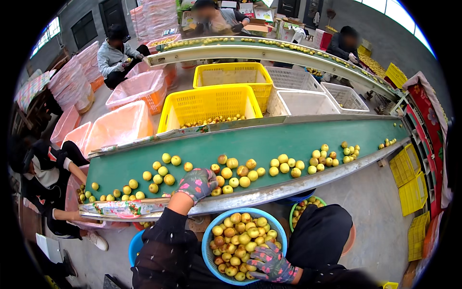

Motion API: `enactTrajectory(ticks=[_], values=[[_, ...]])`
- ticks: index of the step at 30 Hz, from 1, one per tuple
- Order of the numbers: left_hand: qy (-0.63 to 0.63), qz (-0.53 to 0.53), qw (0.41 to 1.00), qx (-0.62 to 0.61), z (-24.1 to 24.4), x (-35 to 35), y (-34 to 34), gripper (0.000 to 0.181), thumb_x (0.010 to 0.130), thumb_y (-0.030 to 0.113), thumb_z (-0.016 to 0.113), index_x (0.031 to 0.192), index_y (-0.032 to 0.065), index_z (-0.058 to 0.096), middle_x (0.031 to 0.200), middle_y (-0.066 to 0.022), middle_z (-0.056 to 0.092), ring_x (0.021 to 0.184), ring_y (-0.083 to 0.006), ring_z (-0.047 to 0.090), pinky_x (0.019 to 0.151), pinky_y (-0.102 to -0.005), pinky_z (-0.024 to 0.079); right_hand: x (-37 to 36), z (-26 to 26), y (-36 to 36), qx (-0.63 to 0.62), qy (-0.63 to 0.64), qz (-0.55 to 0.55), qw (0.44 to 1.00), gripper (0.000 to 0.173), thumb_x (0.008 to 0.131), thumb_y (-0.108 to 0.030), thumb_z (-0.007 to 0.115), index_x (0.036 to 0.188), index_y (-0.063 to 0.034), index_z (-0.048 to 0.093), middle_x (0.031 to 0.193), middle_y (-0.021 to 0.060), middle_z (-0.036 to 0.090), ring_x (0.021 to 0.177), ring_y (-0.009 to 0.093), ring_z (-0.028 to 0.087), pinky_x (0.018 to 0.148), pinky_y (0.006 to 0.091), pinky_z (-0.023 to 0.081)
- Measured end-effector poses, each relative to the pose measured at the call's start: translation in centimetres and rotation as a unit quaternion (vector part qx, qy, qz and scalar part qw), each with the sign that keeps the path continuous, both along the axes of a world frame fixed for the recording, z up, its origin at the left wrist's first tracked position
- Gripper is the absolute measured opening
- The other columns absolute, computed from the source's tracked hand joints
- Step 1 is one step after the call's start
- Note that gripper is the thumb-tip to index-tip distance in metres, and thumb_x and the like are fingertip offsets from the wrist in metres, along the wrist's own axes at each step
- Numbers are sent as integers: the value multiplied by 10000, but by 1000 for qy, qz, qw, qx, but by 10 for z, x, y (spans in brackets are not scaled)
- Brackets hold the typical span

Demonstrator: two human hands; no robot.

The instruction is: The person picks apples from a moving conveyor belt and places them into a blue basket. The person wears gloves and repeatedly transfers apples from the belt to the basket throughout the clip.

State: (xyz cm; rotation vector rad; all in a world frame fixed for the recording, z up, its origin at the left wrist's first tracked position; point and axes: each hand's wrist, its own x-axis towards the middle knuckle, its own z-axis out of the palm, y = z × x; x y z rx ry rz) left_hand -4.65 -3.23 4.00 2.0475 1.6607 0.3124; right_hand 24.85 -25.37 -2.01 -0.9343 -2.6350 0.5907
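My left hand [197, 185], in a grey floral glove, reaches over the near edge of a green conveyor belt [119, 164]. Its fingers curl down beside a cluster of yellow-green and brown jujubes [232, 173]; whether one is inside them is hidden. A round blue plastic basket [208, 249] full of jujubes [240, 236] sits at my lap, between my legs. On top of that fruit, at the basket's right side, lies my right hand [272, 263] in a matching glove. Its fingers are spread, and no fruit shows gripped in them.
A metal rail [252, 197] borders the belt's near side. Beyond it stand yellow crates [213, 101], white crates [306, 103] and lined orange crates [121, 124]. A co-worker [47, 173] sits at the belt's left end; others sit around a second conveyor [252, 52]. A green-rimmed basket [291, 216] stands by my knee.
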Motion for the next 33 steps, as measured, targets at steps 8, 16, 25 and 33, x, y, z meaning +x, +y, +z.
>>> enactTrajectory(ticks=[8,16,25,33], values=[[124,40,987,-90,0,-23,-16,425,692,486,766,819,91,677,826,-110,681,802,-293,654,715,-399,511,-30,39,59,-136,-94,113,980,404,907,-384,580,1223,-134,596,1226,63,571,1198,251,497,982,437,407],[-56,59,983,-165,-11,-88,-6,385,734,380,750,909,44,685,846,-87,677,728,-182,640,672,-316,518,-130,58,219,96,25,11,995,258,848,-86,531,1088,-60,621,1005,144,600,955,299,616,836,413,495],[-48,98,992,-69,-10,-118,-17,477,780,220,684,1222,87,566,829,-86,648,650,-176,626,611,-319,519,-184,41,240,89,-238,-10,967,298,822,-201,615,1109,-129,645,1058,155,587,937,328,622,774,434,505],[84,111,990,-7,-23,-125,-33,440,820,199,620,1249,148,535,1103,-145,644,1048,-320,613,890,-411,491,-182,49,224,-237,100,-122,959,267,884,-263,558,1059,-65,593,996,172,629,889,299,632,804,387,491]])
